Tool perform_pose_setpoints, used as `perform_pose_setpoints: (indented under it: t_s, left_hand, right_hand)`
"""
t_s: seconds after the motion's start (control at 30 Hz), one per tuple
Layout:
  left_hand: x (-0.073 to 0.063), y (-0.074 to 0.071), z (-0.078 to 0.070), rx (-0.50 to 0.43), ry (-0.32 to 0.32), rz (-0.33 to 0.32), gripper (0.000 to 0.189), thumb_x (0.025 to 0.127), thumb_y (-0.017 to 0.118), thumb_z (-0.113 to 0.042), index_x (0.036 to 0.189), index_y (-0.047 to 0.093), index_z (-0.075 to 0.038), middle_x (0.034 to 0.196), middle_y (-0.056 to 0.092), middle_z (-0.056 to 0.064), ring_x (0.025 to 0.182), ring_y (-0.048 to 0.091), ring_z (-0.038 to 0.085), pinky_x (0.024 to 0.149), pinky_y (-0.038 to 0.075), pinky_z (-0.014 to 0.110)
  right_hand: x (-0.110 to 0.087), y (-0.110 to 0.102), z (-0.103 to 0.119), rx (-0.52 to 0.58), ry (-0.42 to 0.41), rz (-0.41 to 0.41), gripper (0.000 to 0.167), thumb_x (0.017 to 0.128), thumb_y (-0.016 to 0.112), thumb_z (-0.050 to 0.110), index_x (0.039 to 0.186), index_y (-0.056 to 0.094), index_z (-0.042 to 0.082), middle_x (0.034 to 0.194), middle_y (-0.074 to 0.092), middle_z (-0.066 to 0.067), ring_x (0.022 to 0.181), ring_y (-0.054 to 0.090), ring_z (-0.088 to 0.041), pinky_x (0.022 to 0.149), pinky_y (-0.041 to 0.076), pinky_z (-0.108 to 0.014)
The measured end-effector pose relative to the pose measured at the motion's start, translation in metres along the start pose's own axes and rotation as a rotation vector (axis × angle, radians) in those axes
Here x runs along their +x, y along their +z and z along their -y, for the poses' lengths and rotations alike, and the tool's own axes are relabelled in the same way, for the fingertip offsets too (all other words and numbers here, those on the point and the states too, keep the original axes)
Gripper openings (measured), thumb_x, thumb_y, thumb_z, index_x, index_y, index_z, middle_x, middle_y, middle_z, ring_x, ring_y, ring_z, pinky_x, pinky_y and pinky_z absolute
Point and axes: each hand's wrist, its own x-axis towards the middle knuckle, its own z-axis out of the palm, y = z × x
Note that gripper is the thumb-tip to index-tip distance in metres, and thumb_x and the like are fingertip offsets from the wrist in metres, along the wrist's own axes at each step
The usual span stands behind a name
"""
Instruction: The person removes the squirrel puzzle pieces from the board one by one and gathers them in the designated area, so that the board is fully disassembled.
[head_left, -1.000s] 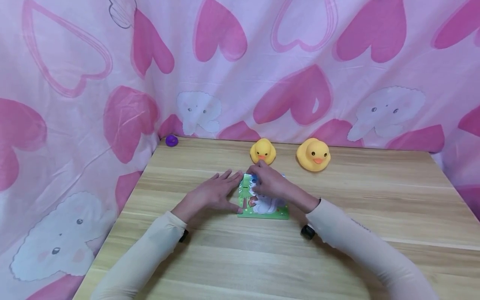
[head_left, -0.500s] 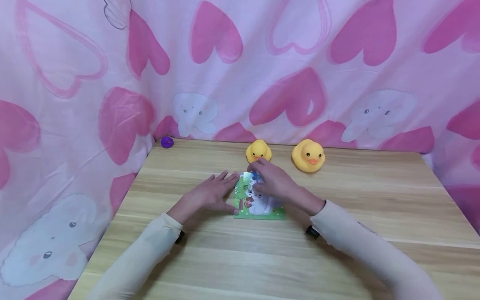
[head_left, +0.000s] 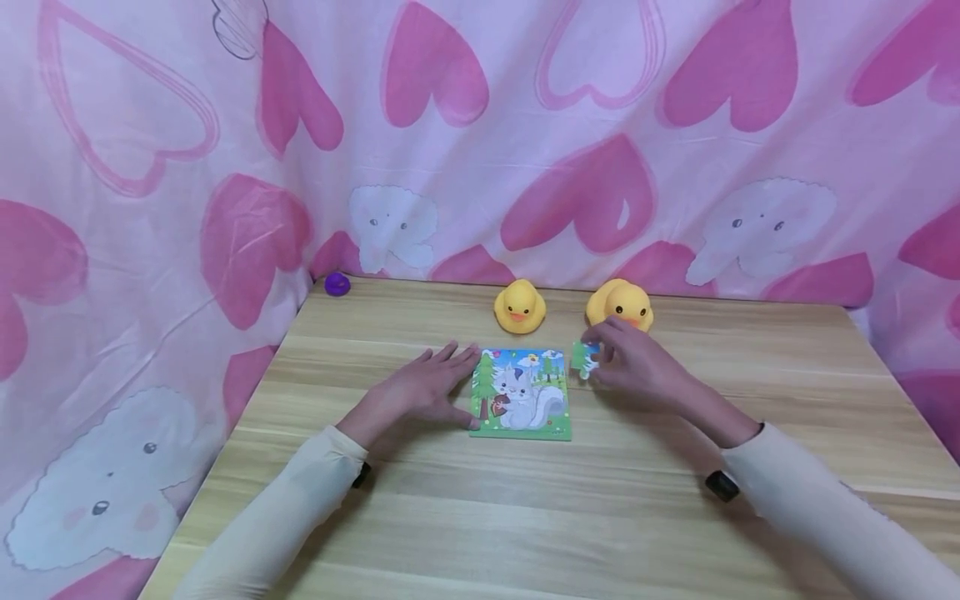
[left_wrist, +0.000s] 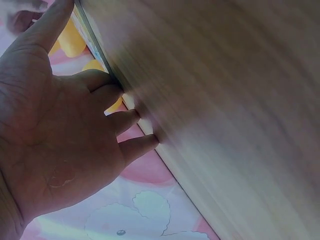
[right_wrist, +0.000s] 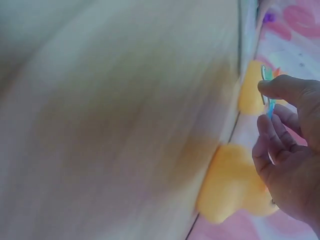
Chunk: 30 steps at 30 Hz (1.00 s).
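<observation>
Puzzle (head_left: pixel 522 396) between the hands (head_left: pixel 416 392) (head_left: pixel 637 362)

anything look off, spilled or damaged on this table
Nothing looks spilled or damaged: the squirrel puzzle lies flat and both yellow ducks sit upright. One puzzle piece is apart from it, but the right hand holds that.

Desk (head_left: pixel 480 517) of light wood grain, streaks running mostly crosswise. Small purple toy (head_left: pixel 337 284) at far left corner, details too small to tell. Smaller yellow duck (head_left: pixel 520 307) near back edge, upright, black eyes, orange beak. Larger yellow duck (head_left: pixel 611 300) to its right, apart, lower part hidden. Pink cloth (head_left: pixel 465 167) behind desk and along left side: solid and outlined hearts, pale fluffy animals with dark eyes, line-drawn wing at upper left.
</observation>
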Motion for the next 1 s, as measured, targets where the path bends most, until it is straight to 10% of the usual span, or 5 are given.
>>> perform_pose_setpoints:
  t_s: [1.0]
  left_hand:
    - [0.003,0.002,0.002,-0.011,-0.008,0.002,0.119,0.083,0.071,-0.079,0.172,0.008,-0.029,0.18,0.002,-0.012,0.169,0.0,0.025,0.137,0.008,0.056]
  right_hand:
    - [-0.005,0.003,-0.023,-0.039,0.001,0.143,0.043,0.09,0.083,0.013,0.131,0.07,0.014,0.105,0.061,-0.003,0.09,0.057,-0.017,0.074,0.054,-0.026]
